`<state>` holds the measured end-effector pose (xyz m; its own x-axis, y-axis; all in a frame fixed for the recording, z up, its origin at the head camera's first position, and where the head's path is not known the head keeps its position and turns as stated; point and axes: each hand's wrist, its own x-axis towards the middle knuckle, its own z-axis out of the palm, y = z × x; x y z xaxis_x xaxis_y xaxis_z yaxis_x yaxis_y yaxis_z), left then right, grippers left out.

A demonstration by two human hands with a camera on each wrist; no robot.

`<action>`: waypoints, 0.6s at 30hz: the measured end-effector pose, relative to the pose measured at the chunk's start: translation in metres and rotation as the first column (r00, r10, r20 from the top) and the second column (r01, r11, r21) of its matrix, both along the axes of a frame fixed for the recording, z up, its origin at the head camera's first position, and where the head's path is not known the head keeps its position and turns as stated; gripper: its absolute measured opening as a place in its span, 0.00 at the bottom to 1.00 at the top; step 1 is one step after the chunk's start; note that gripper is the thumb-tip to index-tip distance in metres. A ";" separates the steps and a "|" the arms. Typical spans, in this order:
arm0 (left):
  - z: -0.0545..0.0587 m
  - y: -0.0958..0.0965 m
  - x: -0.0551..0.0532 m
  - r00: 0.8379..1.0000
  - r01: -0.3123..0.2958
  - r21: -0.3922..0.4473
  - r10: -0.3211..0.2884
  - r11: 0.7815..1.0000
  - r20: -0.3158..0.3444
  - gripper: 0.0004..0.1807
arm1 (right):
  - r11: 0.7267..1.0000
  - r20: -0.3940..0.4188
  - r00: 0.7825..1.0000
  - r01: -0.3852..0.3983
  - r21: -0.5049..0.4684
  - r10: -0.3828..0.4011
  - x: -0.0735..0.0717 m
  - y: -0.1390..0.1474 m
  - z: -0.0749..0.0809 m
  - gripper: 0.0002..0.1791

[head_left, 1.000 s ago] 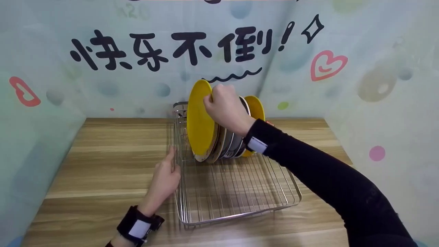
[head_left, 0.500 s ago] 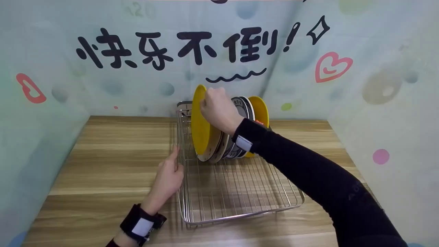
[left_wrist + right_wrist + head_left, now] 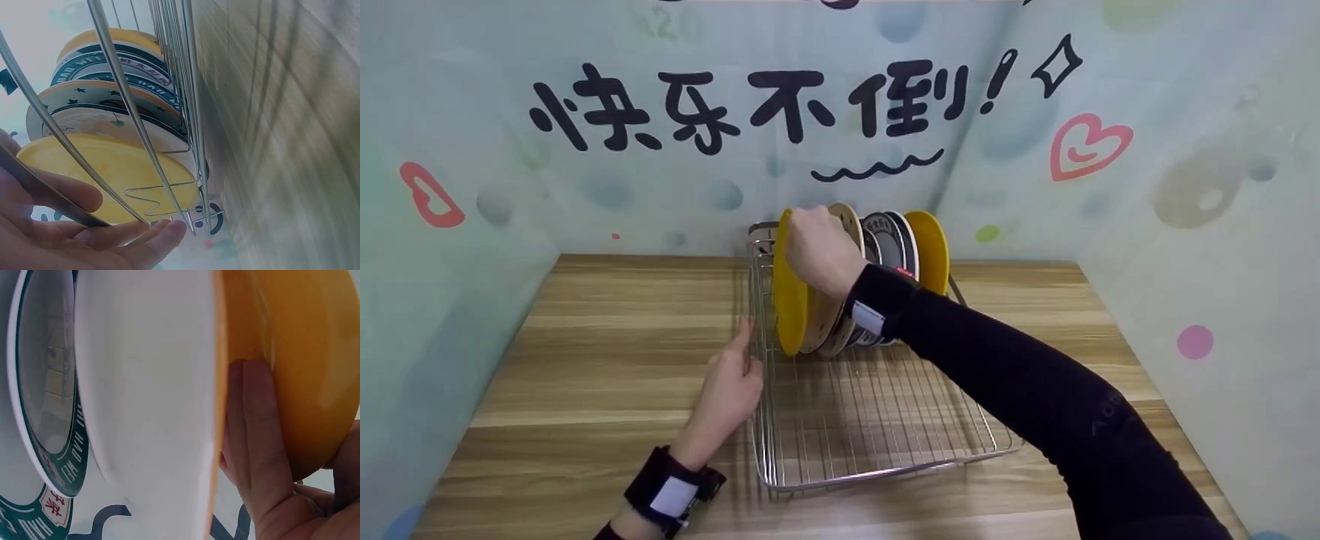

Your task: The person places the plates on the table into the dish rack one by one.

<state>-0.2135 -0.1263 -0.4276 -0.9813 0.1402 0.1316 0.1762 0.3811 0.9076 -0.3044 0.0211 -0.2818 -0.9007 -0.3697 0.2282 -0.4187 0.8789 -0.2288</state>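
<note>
A yellow plate [image 3: 790, 307] stands on edge at the left end of a row of plates in a wire dish rack [image 3: 877, 474]. My right hand [image 3: 823, 251] holds it by its upper rim; in the right wrist view, fingers [image 3: 256, 422] lie along the plate's yellow face and the thumb is at its edge. My left hand [image 3: 727, 390] is at the rack's left side. In the left wrist view its thumb and fingers [image 3: 140, 242] are either side of the metal rim, with the yellow plate [image 3: 112, 169] just beyond the wires.
Beside the held plate stand cream plates with small patterns [image 3: 143, 104], green-and-white lettered plates [image 3: 889, 236] and another yellow plate [image 3: 931, 251] at the right end. The rack's wire floor [image 3: 877, 420] shows in front of them. Wooden tabletop [image 3: 607, 360] surrounds the rack, and a printed backdrop [image 3: 675, 187] stands behind.
My right hand has lowered the yellow plate and drawn slightly left, so the plate now sits lower in the rack and more upright. My left hand stays at the rack's side.
</note>
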 end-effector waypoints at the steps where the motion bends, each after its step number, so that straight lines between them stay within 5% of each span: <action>1: 0.000 0.000 0.000 1.000 0.002 0.003 -0.002 1.000 -0.004 0.38 | 1.000 0.005 1.000 -0.002 0.011 0.002 0.001 -0.001 0.000 0.10; 18: -0.003 0.000 -0.002 0.997 0.013 0.005 -0.013 1.000 -0.075 0.37 | 0.987 0.117 0.990 0.061 0.145 -0.079 0.007 0.002 0.001 0.07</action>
<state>-0.2158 -0.1267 -0.4303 -0.9668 0.1517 0.2055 0.2486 0.3736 0.8937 -0.2979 0.0232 -0.2811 -0.9433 -0.3254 0.0654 -0.3316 0.9321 -0.1458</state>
